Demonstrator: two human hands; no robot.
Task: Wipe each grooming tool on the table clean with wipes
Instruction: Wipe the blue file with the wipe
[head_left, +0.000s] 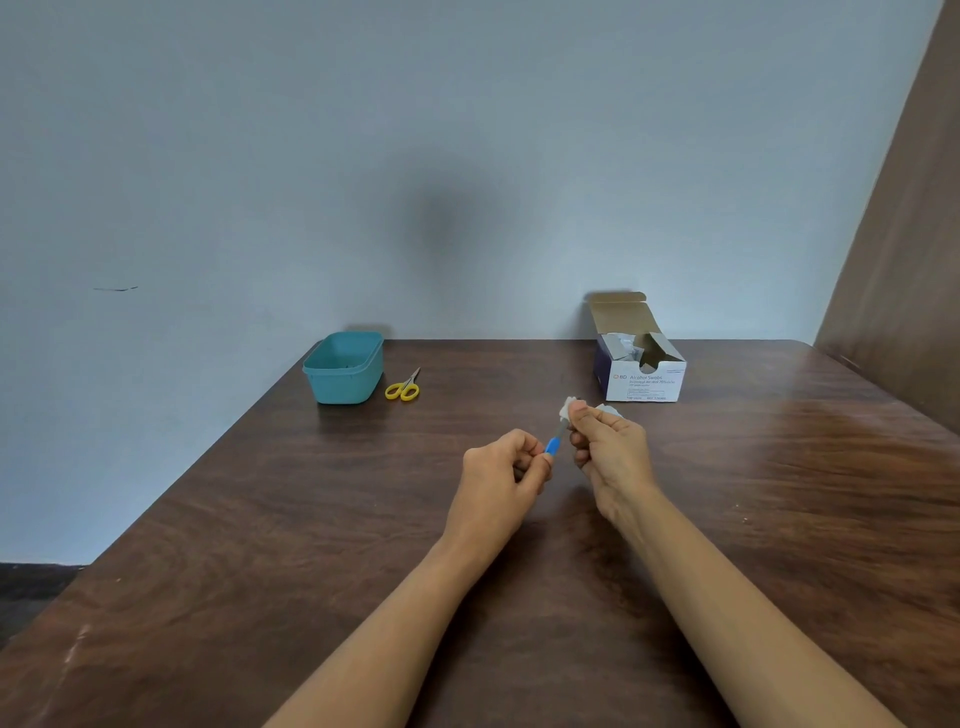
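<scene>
My left hand (506, 462) pinches the blue handle of a small grooming tool (552, 445) over the middle of the table. The tool's thin metal end points up and right into a white wipe (567, 407), which my right hand (608, 447) squeezes around it. The metal tip is hidden inside the wipe. A second crumpled white wipe (610, 410) shows just behind my right hand. Small yellow-handled scissors (403, 387) lie on the table at the back left, next to a teal tub.
A teal plastic tub (345, 371) stands at the back left of the dark wooden table (260, 545). An open box of alcohol swabs (640, 358) stands at the back right. A wall runs behind; a brown panel (904, 260) rises at the right.
</scene>
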